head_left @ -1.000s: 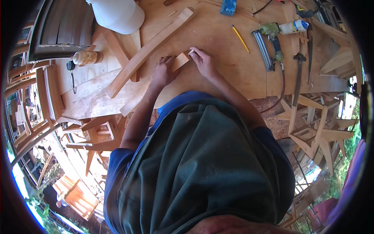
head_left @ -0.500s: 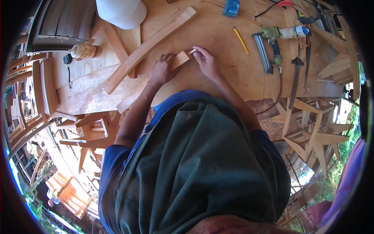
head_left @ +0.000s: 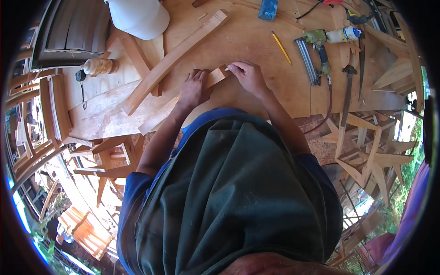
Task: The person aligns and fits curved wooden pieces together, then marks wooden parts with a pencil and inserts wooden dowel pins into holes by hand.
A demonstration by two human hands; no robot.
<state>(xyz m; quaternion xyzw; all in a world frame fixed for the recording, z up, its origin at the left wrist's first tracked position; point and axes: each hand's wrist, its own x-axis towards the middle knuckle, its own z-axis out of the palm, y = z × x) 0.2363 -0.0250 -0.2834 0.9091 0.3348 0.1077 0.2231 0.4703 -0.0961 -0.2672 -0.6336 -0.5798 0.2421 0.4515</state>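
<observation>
My left hand [head_left: 195,89] is closed around a wooden bar [head_left: 216,77] lying on the workbench, its fingers wrapped over the top. Past the wrist, a pale length of wood [head_left: 153,123] shows under my forearm; it looks like the same bar, but the hand hides the join. At the bar's far right end, my right hand [head_left: 250,78] pinches a small whitish peg, perhaps a dowel [head_left: 227,69], between thumb and fingertips. The peg is at the end face; whether it sits in a hole cannot be made out. A longer wooden rail [head_left: 176,59] lies diagonally beyond my left hand.
A yellow pencil [head_left: 280,47], a green nail gun [head_left: 316,52] with a hose and a handsaw [head_left: 347,96] lie to the right. A blue block [head_left: 268,10] is at the back. Leftward are a white cap [head_left: 140,18], a glue bottle [head_left: 101,66] and a tape measure [head_left: 80,75].
My right hand has turned and its fingers have closed in on the peg, so less of it shows. The left hand keeps its hold on the bar. The view has shifted slightly.
</observation>
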